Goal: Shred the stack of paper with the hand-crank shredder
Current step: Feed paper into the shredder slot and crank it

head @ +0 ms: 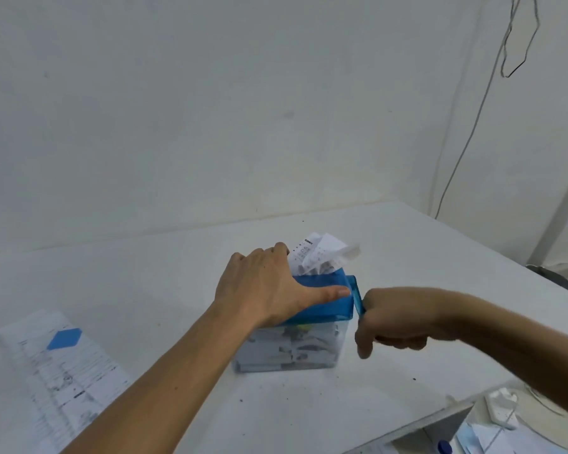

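Beneath the flat fingers of the left hand, the hand-crank shredder sits steadied on the white tabletop, printed paper crumpling into its blue plastic lid above a clear, shred-filled bin. Fingers of the right hand clench the translucent crank; the stack lies well left of both.

shredder sits mid-worktop: paper poking out its top, shreds inside, crank on its right, spare sheets to its left

White table, pale wall, perhaps plaster.
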Tool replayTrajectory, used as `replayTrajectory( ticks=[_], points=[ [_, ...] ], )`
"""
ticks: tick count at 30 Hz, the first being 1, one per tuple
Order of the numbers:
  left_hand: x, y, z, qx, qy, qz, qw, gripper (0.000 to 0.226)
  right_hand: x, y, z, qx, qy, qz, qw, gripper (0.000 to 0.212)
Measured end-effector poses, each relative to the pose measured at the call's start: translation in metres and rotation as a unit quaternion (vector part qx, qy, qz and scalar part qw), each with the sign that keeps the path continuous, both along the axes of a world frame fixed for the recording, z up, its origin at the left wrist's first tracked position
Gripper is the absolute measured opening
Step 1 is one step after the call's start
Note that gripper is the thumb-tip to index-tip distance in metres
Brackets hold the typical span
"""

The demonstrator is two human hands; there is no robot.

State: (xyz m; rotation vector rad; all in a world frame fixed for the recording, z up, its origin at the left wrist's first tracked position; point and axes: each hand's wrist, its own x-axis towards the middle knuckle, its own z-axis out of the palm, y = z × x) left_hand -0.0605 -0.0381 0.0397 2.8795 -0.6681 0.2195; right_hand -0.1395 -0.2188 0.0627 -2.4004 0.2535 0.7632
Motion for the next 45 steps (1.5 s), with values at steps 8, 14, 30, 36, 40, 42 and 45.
replayTrajectory(
  ticks=[8, 14, 30, 36, 40, 42, 45],
  points=[
    [0.000, -0.002, -0.001, 0.009, -0.004, -0.015, 1.000, 0.097, -0.010, 0.015, 0.005, -0.067, -0.067, -0.042, 0.995, 0.018],
    [0.006, -0.007, 0.012, 0.020, 0.087, -0.025, 0.996, 0.107, -0.044, 0.048, -0.036, -0.346, -0.326, -0.045, 0.879, 0.012],
    [0.002, -0.007, 0.001, -0.065, 0.066, -0.048, 0.995, 0.118, 0.071, -0.005, 0.068, -0.140, 0.025, 0.093, 0.985, 0.030],
    [0.003, -0.005, 0.003, -0.078, 0.058, -0.039, 0.995, 0.108, 0.115, -0.015, 0.048, -0.034, 0.068, 0.040, 0.996, 0.022],
    [0.006, -0.008, 0.002, -0.112, 0.060, -0.023, 0.992, 0.081, 0.114, -0.019, 0.023, 0.005, -0.122, -0.014, 0.992, 0.031],
    [0.010, -0.009, 0.001, -0.155, 0.066, -0.018, 0.986, 0.065, 0.110, -0.019, 0.015, -0.018, -0.210, -0.020, 0.977, 0.033],
    [0.010, -0.007, 0.002, -0.222, 0.055, -0.024, 0.973, 0.044, 0.103, -0.014, 0.007, -0.068, -0.303, -0.004, 0.951, 0.032]
  ],
)
